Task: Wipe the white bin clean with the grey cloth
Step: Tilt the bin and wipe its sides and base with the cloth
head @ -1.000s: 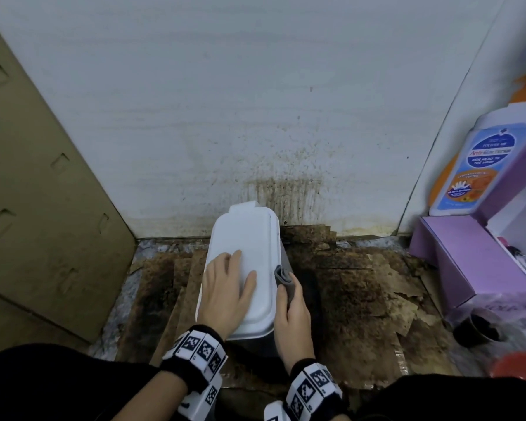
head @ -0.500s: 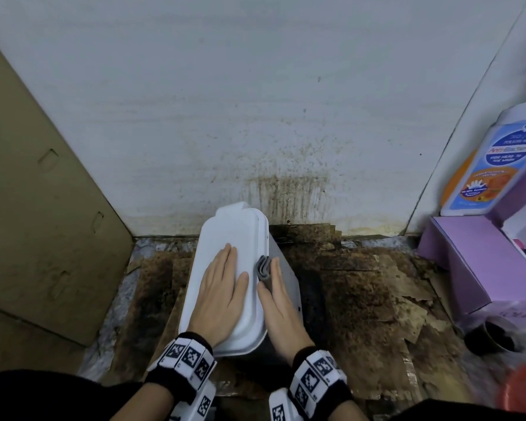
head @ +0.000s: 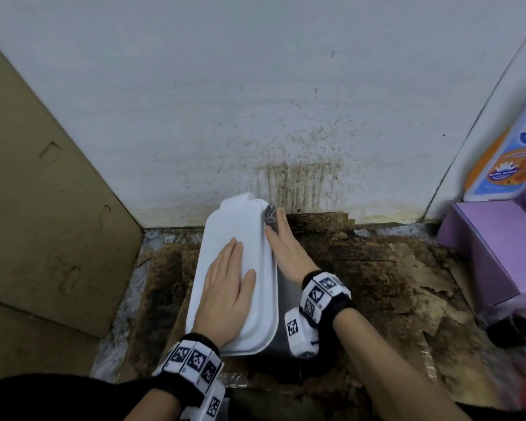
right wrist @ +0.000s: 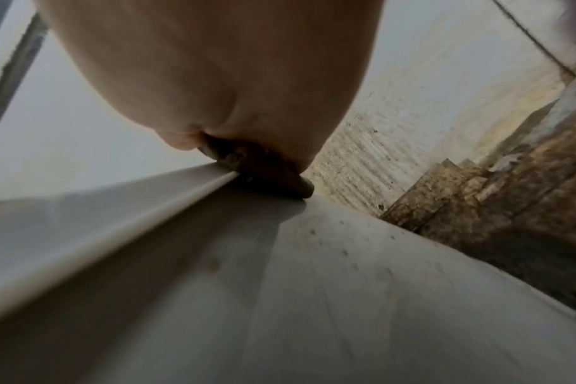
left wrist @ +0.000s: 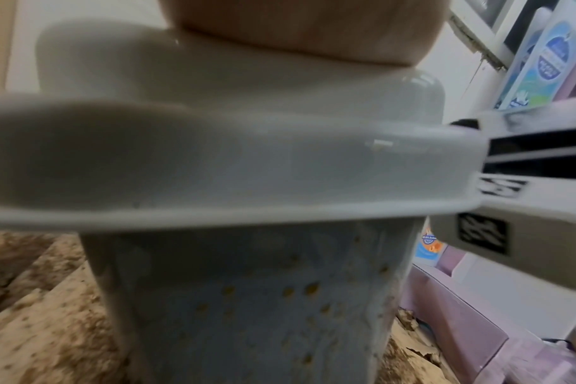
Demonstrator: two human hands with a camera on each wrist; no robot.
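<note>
The white wall fills the back of the head view, streaked with brown stains just behind the bin, and a sheet of brown cardboard leans along the left. The floor is covered in dirty, torn brown board. At the right stand a purple box and a blue and orange bottle. The white bin stands on the floor close to the wall, lid closed; in the left wrist view its side shows small yellowish spots. The left hand lies flat on the lid, fingers straight and together, pressing down. The right hand reaches along the bin's right side under the lid's edge, fingers straight, pressing the grey cloth against the far right corner of the lid. The cloth is bunched up beyond the fingertips, touching the rim.
</note>
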